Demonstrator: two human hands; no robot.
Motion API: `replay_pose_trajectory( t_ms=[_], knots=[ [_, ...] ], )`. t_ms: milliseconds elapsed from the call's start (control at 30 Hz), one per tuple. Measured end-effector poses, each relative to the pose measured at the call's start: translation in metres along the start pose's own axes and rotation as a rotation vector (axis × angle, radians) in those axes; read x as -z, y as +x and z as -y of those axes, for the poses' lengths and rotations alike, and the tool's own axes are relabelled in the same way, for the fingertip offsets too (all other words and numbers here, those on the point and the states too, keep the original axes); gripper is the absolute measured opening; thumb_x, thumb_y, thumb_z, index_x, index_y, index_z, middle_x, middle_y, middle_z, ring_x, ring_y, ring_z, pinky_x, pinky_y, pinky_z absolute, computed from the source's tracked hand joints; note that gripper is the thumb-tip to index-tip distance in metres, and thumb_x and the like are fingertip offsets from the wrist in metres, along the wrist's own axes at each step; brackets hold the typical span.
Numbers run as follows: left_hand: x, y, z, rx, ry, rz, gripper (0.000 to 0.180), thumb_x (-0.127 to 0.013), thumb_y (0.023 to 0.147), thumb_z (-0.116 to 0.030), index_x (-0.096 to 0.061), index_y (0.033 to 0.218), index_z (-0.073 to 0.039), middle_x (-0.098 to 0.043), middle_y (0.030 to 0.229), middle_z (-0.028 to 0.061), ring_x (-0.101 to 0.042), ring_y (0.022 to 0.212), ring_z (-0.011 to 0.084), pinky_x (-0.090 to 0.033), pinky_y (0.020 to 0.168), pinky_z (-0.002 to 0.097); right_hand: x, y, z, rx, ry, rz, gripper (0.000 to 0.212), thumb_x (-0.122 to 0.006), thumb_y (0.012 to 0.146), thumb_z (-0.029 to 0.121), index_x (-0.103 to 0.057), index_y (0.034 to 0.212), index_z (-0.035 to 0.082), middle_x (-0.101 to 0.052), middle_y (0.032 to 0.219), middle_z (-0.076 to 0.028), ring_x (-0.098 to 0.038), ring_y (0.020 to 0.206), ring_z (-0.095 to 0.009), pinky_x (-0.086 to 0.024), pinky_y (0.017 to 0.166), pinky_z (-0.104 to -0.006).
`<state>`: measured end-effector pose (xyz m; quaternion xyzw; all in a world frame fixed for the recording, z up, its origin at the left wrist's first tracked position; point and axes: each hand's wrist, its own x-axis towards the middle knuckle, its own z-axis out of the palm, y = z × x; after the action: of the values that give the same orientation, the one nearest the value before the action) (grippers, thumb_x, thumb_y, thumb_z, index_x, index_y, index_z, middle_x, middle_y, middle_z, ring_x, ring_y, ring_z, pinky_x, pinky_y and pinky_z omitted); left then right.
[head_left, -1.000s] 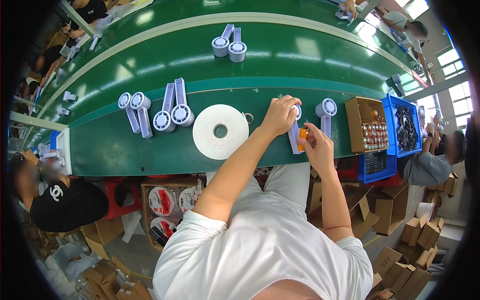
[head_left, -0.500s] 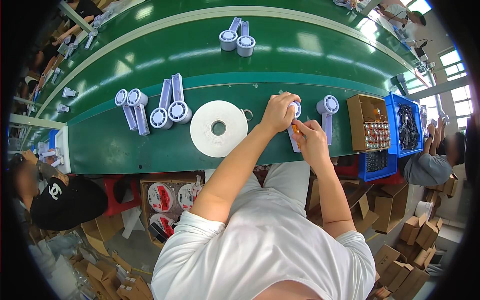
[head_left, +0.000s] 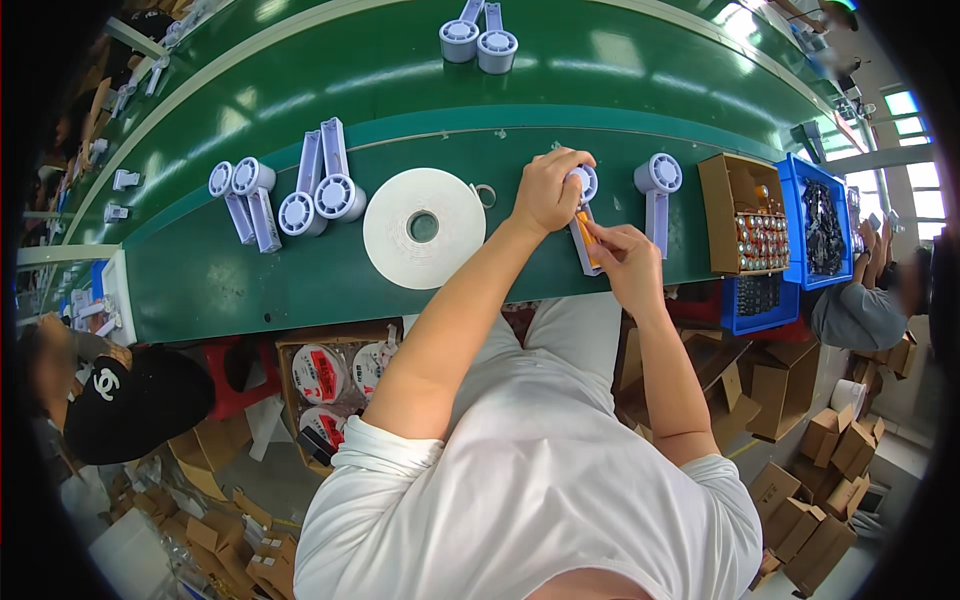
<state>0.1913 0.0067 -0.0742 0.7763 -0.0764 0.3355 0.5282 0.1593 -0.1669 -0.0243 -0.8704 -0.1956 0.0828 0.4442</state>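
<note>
Lavender fan-like device [head_left: 589,184] lies on the green table [head_left: 420,145] in front of the person, under the left hand [head_left: 552,190], whose fingers are curled over its round head. The right hand [head_left: 632,262] has its fingertips close together at one orange cylinder [head_left: 586,232] in the open handle; whether they pinch it or only press, I cannot tell. Five similar devices stand on this table: four at left, in two pairs, and one at right [head_left: 659,174]. Two more are on the farther green surface. I count one white roll [head_left: 390,235], one carton [head_left: 714,220] of orange cylinders and two blue bins [head_left: 765,322]. Below, three round packs [head_left: 320,374] carry white labels with red and black printing.
</note>
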Motion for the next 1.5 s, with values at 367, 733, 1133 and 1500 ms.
replay_pose_trajectory(
  t_ms=[367, 733, 1133, 1500],
  knots=[
    [-0.002, 0.0, -0.003, -0.008, 0.012, 0.019, 0.027, -0.046, 0.078, -0.014, -0.065, 0.093, -0.001, -0.066, 0.086, 0.0158, -0.064, 0.077, 0.0325, -0.052, 0.071, 0.0369, -0.006, -0.004, -0.021, -0.316, 0.317, -0.009, 0.025, -0.07, 0.085, 0.004, -0.061, 0.108, -0.003, -0.064, 0.088, -0.009, -0.064, 0.074, -0.014, -0.052, 0.067, -0.0267],
    [0.003, -0.001, -0.002, -0.173, -0.078, -0.134, 0.034, -0.046, 0.078, -0.02, -0.066, 0.094, 0.002, -0.067, 0.09, 0.0179, -0.067, 0.081, 0.0286, -0.053, 0.074, 0.0336, -0.01, -0.004, 0.009, -0.262, 0.022, 0.035, 0.033, -0.072, 0.086, 0.019, -0.068, 0.111, -0.002, -0.068, 0.089, -0.011, -0.064, 0.076, -0.015, -0.052, 0.072, -0.0305],
    [0.003, -0.004, -0.004, -0.134, -0.105, -0.194, 0.036, -0.044, 0.077, -0.017, -0.065, 0.094, 0.005, -0.068, 0.093, 0.0195, -0.067, 0.084, 0.0288, -0.053, 0.077, 0.0332, -0.021, -0.013, -0.021, -0.336, 0.443, -0.081, 0.031, -0.064, 0.094, 0.007, -0.063, 0.121, -0.008, -0.07, 0.096, -0.01, -0.064, 0.08, -0.011, -0.052, 0.074, -0.0216],
    [0.003, -0.004, -0.004, -0.181, -0.087, -0.182, 0.036, -0.044, 0.076, -0.015, -0.065, 0.096, 0.006, -0.067, 0.095, 0.0209, -0.067, 0.085, 0.03, -0.053, 0.077, 0.034, -0.017, 0.004, -0.004, -0.267, 0.367, -0.063, 0.03, -0.069, 0.091, 0.017, -0.068, 0.114, -0.002, -0.07, 0.087, -0.006, -0.066, 0.073, -0.009, -0.05, 0.058, -0.0212]
  ],
)
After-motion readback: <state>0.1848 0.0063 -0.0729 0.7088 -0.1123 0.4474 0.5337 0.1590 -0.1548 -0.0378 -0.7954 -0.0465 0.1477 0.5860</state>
